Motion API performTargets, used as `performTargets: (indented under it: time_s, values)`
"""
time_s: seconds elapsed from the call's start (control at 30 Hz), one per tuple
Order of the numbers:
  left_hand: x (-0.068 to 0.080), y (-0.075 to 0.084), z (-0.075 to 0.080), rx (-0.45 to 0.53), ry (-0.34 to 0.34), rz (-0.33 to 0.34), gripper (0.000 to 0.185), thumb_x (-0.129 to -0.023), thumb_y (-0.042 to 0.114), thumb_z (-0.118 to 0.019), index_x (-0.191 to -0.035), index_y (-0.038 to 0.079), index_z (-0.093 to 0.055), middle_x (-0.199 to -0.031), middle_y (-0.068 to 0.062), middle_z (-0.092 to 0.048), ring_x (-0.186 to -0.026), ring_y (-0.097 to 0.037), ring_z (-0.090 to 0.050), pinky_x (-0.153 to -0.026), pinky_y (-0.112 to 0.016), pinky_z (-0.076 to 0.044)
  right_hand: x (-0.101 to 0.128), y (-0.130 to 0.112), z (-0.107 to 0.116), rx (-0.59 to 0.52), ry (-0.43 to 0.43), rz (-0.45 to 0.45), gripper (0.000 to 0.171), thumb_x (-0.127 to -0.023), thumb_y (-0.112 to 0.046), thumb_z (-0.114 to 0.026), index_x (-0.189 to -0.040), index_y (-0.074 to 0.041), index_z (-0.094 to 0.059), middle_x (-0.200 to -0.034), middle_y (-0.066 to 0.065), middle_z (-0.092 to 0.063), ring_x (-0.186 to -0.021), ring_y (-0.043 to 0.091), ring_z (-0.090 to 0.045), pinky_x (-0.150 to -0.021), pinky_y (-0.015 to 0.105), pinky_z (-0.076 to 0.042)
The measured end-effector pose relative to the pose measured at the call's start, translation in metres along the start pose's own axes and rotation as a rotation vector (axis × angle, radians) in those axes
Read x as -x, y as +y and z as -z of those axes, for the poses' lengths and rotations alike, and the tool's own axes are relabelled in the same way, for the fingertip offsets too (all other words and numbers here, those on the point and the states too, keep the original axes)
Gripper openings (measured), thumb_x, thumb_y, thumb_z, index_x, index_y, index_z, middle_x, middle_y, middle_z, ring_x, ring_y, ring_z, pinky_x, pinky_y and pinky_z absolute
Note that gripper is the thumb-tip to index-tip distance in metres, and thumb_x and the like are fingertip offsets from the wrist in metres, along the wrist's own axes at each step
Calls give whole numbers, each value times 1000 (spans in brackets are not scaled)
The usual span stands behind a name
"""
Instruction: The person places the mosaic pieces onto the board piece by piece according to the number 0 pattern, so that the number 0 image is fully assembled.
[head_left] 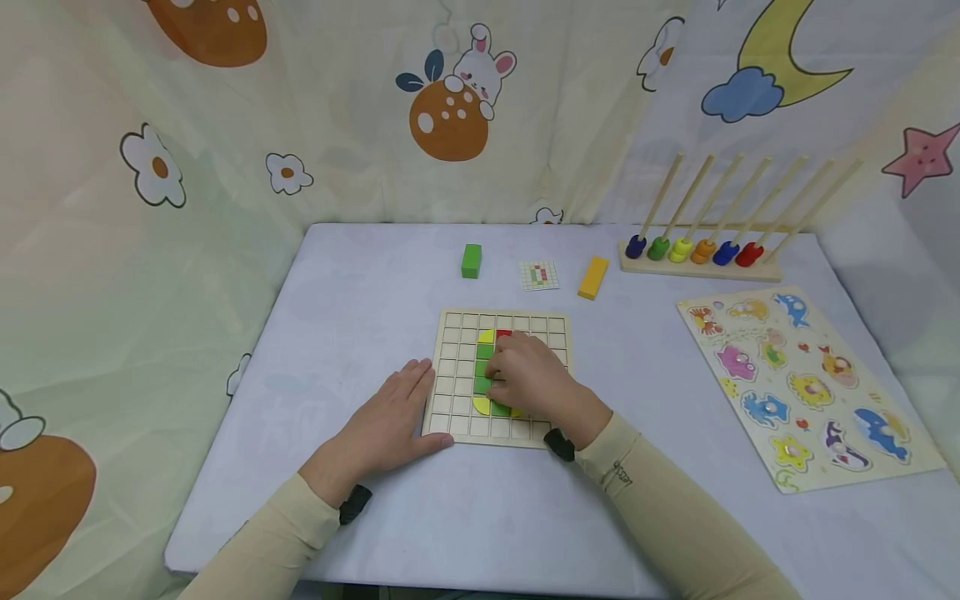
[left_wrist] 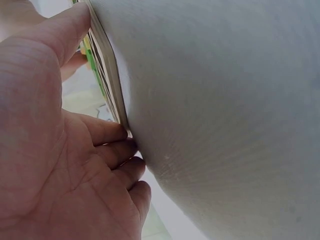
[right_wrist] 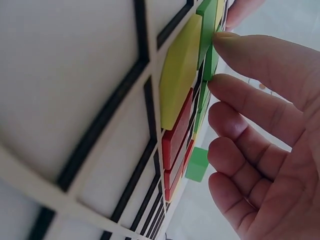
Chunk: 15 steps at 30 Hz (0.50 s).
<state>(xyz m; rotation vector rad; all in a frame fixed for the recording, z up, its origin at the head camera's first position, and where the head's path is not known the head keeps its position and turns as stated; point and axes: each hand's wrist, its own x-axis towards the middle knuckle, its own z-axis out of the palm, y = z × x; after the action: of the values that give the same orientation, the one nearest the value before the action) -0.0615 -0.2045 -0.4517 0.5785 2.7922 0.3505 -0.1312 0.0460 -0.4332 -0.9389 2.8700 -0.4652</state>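
Observation:
A pale wooden grid board [head_left: 455, 358] lies on the table with a loop of coloured tiles in its cells. My left hand [head_left: 386, 421] rests at its left side, fingers extended along the edge and thumb at the front left corner. In the left wrist view the fingertips touch the board's rim [left_wrist: 116, 95]. My right hand [head_left: 528, 379] is over the tiles, thumb and index finger pinching a green tile [right_wrist: 212, 59], the other fingers curled. Close by are a yellow tile [right_wrist: 177, 75] and red tiles [right_wrist: 177, 132]. The hand hides part of the loop in the head view.
Behind the board lie a green block [head_left: 471, 261], a small pattern card [head_left: 539, 276] and a yellow-orange block [head_left: 592, 277]. A peg rack with coloured beads [head_left: 701, 265] stands back right. A sea-animal puzzle board [head_left: 772, 375] lies at the right. Printed cloth [head_left: 337, 108] hangs behind the table.

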Motion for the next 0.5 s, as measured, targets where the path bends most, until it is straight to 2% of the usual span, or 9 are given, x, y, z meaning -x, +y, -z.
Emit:
performTargets:
  time_s: [0.23, 0.5]
  values:
    - [0, 0, 0, -4, -5, 2, 108, -94, 66, -66, -166, 2, -19, -177, -14, -15, -165, -32, -13, -134, -49, -22, 1, -1, 0, 0, -7, 2, 12, -86, -24, -85, -98, -21, -86, -88, -8, -66, -85, 12, -51, -76, 27, -45]
    - [0, 1, 0, -2, 0, 0, 108, -94, 66, -67, -167, 2, -18, -176, -14, -15, -165, -31, -14, -134, -48, -22, 1, -3, 0, 7, 15, 21, 10, -86, -19, -83, -95, -20, -86, -89, -7, -68, -85, 12, -52, -74, 28, -47]
